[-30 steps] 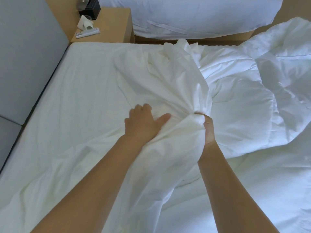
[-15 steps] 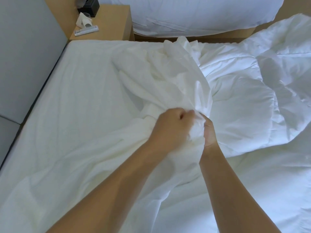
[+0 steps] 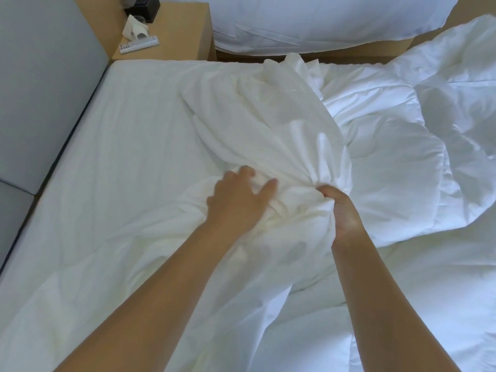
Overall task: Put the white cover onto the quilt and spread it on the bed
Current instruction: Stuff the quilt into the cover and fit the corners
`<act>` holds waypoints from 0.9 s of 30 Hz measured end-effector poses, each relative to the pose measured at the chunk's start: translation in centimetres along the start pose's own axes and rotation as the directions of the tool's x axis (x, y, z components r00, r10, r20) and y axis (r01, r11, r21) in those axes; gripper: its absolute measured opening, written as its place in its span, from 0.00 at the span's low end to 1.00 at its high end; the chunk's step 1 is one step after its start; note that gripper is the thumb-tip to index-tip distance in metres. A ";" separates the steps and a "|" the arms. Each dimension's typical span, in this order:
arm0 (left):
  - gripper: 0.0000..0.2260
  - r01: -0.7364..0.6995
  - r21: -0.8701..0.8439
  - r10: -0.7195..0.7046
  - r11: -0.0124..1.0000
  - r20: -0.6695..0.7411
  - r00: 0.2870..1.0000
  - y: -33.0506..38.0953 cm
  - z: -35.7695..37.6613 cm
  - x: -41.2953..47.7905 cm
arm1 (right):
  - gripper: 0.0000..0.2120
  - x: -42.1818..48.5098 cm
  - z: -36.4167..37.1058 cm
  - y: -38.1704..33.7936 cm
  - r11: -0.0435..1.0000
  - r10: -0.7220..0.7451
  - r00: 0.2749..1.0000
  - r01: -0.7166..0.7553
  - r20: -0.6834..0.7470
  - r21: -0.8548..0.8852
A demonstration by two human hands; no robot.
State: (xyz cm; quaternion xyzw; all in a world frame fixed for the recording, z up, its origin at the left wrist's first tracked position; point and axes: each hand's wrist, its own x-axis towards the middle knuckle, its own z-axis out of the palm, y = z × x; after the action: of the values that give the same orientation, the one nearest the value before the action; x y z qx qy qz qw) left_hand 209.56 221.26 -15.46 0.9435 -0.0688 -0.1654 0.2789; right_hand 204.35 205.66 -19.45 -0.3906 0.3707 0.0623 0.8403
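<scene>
White linen fills almost the whole view: a bed (image 3: 107,157) with a fitted sheet, bounded on its left by a grey padded panel (image 3: 40,76). At the middle, the right hand (image 3: 341,210) is clenched round a gathered bunch of the white cover (image 3: 281,124), with the folds fanning up and away from the fist. Just beside it the left hand (image 3: 239,200) lies on the same cloth with fingers spread and relaxed, gripping nothing. The cover runs from the hands toward the far edge of the bed as a thin, creased ridge. The puffier quilt (image 3: 389,162) is heaped to the right of it, touching it along one side and not visibly inside it. The step looks like hunting through the cover for its opening or a corner. To do that well, the right fist should anchor the bunch while the left hand walks along a seam, not grabbing at random, since white on white hides the edges. Once an edge is found, it should be shaken clear of the quilt so the two layers do not tangle. Beyond the bed stand a wooden nightstand (image 3: 182,30) and a second bed (image 3: 308,20).
</scene>
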 end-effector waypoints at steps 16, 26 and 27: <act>0.19 0.363 -0.458 -0.352 0.811 0.113 0.929 -8.1 -10.0 0.5 | 0.12 0.5 2.6 1.8 0.999 -0.007 1.000 0.008 0.019 -0.053; 0.20 0.453 -0.496 -0.406 0.740 0.208 0.890 -12.7 -9.6 -0.8 | 0.15 4.3 4.6 6.4 0.979 -0.123 0.873 0.029 -0.472 -0.202; 0.21 0.464 -0.481 -0.407 0.744 0.224 0.885 -13.1 -9.4 -0.8 | 0.15 4.7 4.3 6.6 0.977 -0.127 0.865 0.025 -0.486 -0.212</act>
State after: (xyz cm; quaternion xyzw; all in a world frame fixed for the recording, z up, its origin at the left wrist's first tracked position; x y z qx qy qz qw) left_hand 212.56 237.16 -15.03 0.8114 0.1867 -0.2871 0.4737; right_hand 207.55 212.32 -24.81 -0.4896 0.5503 -0.0368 0.6753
